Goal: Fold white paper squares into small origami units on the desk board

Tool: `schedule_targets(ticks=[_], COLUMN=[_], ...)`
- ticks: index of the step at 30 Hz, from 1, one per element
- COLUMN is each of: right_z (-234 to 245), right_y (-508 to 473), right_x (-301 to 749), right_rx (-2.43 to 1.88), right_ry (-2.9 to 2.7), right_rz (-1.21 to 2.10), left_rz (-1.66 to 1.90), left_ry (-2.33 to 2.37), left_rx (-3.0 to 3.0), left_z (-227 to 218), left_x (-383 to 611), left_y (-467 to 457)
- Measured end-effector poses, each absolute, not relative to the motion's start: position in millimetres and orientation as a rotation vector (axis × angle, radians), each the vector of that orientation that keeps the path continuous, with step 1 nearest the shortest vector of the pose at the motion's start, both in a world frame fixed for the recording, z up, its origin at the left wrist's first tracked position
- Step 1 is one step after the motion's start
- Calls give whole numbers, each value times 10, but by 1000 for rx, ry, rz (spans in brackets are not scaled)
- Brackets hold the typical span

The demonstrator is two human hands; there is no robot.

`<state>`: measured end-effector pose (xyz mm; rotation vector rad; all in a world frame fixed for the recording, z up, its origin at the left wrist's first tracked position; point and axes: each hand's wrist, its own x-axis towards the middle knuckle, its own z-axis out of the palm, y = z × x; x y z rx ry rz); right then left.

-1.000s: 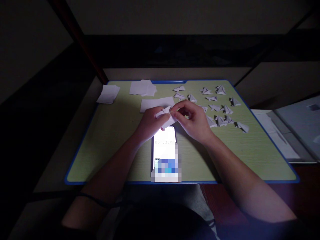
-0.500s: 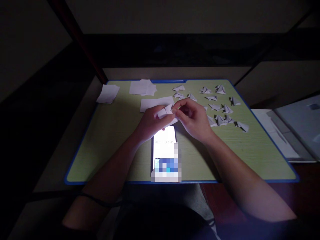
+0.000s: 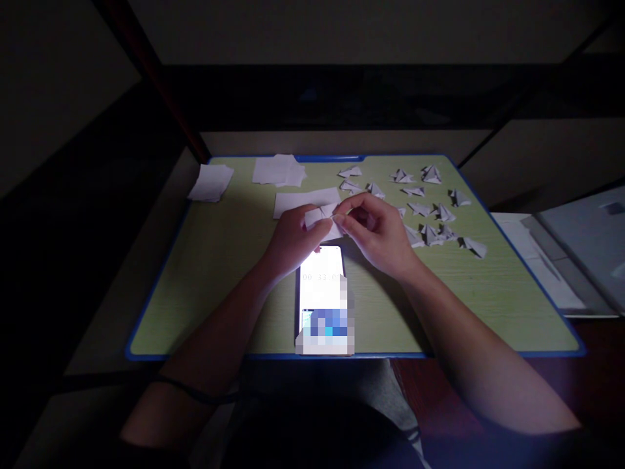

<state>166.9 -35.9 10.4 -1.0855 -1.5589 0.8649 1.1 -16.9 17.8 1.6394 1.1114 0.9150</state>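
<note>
A small piece of folded white paper (image 3: pixel 318 217) is held between both hands above the middle of the table. My left hand (image 3: pixel 295 238) is closed on its left part, the thumb pressing on top. With thumb and forefinger my right hand (image 3: pixel 378 231) pinches the paper's right edge. Just below them a lit phone (image 3: pixel 321 267) with timer digits lies on the table. A flat white sheet (image 3: pixel 303 198) lies right behind the left hand. Folded paper pieces (image 3: pixel 428 234) stand and lie to the right of my right hand, several in number.
The green table top (image 3: pixel 205 280) has a blue rim. At its back left lie a stack of white paper (image 3: pixel 211 182) and some loose sheets (image 3: pixel 276 170). Beyond the right edge is an open white box-like object (image 3: pixel 586 247). The surroundings are dark.
My left thumb has shifted slightly on the folded paper, and more of the paper's lower part shows between the hands. Both hands stay in nearly the same place.
</note>
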Motion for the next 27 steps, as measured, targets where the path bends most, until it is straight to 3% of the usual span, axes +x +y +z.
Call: schedule_targets(ticks=[15,27], right_z=[52,90], right_y=[-322,-341], right_x=[1683,1663], right_rx=[-1049,-1031], right_ry=[-1499,-1485], right_rz=[836,894], left_rz=[933,921], left_ry=[929,1151], left_rx=[1724,1707], left_z=[164,181], left_x=[-23,16], left_y=[-204,-181])
